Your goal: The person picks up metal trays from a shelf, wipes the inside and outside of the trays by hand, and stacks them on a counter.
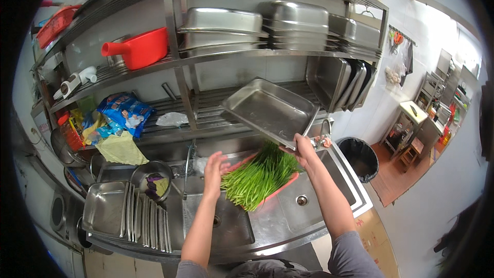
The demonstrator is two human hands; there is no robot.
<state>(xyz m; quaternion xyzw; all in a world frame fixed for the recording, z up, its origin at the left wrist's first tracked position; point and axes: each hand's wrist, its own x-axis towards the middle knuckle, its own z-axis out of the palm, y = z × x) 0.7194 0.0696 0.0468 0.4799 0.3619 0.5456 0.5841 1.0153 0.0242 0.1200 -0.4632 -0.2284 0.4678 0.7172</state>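
My right hand (pixel 303 150) grips the near right corner of a shallow stainless steel pan (pixel 272 108). The pan is tilted in front of the lower slatted shelf, its hollow side towards me; whether it touches the shelf I cannot tell. Beside the greens, my left hand (pixel 215 170) is raised with its fingers apart and nothing in it. A heap of long green garlic chives (pixel 258 179) fills a red plastic basket (pixel 281 190) that lies across the divider between two sinks. The pan and my right hand hide part of the chives' far end.
Upright steel pans (pixel 148 220) stand in a row at the counter's left, near a pot (pixel 152 181) holding cloths. Stacked pans (pixel 224 27) fill the upper shelf; others (pixel 339 85) lean below. A tap (pixel 188 170) rises by the left sink. A lined bin (pixel 355 160) stands right.
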